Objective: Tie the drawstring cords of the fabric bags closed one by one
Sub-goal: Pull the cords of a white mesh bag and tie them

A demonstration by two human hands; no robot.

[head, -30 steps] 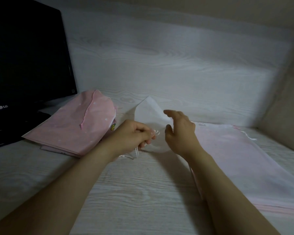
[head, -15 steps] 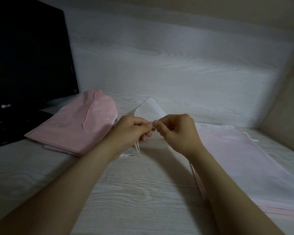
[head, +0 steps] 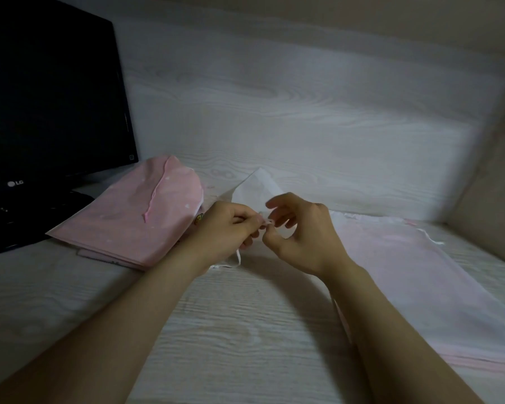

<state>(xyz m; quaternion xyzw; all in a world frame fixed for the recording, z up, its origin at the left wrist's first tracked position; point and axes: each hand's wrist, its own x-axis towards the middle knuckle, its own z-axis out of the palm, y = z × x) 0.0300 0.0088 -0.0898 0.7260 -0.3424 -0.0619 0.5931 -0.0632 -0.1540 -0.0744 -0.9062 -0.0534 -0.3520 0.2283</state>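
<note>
Fingers (head: 247, 218) of left hand (head: 229, 230) and right hand (head: 302, 239) pinch the cord (head: 239, 257) (white bag (head: 257, 188) behind).

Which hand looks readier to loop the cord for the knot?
Probably the right hand: it pinches the cord lightly, other fingers spread free, while the left hand is curled round it, anchoring.

Bare pale wood-grain surface (head: 245, 330) lies between the folded pink fabric bags (head: 134, 217) left, by the black monitor (head: 50, 112), and the flat pale-pink bag (head: 420, 281) right.
</note>
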